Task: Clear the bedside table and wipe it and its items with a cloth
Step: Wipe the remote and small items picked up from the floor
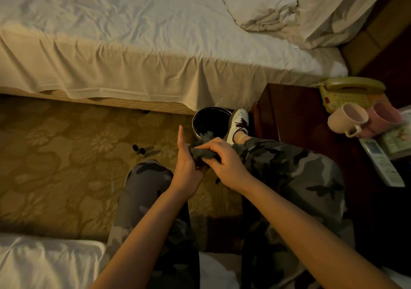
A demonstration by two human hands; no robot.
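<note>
Dim yellow light falls on a patterned carpet [55, 155] between two white-sheeted beds, with the dark wooden bedside table [295, 115] at the right. On it sit a beige telephone [349, 93], a white mug [345, 118], a pink mug [384, 116] and a remote control [381, 162], so clearing looks not yet finished. The seated person holds a small grey-green cloth [203, 152] bunched between both hands above the knees: the left hand [186, 166] cups it with one finger straight up, and the right hand [224, 159] pinches it with curled fingers. Apparently the cloth is being folded or readied; next the hands must reach right to the table.
</note>
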